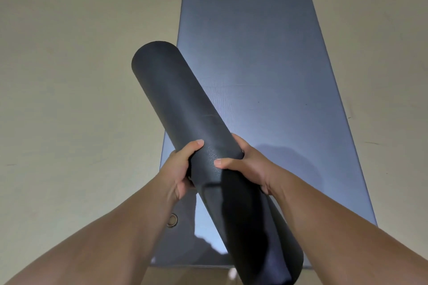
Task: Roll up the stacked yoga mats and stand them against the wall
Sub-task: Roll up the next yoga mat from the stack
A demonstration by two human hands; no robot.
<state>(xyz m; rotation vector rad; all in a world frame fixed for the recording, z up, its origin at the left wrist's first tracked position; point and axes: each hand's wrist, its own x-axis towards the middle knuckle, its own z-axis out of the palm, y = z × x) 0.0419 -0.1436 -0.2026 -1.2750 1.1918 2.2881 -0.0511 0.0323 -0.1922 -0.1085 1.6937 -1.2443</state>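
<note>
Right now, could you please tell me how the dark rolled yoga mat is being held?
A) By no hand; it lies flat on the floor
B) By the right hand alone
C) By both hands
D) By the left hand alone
C: the left hand and the right hand both curl round the dark rolled yoga mat, which slants across the flat blue-grey mat.

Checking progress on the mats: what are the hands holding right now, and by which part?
Both hold the rolled dark mat about mid-length: left hand on one side, right hand on the other, thumbs on top.
</note>
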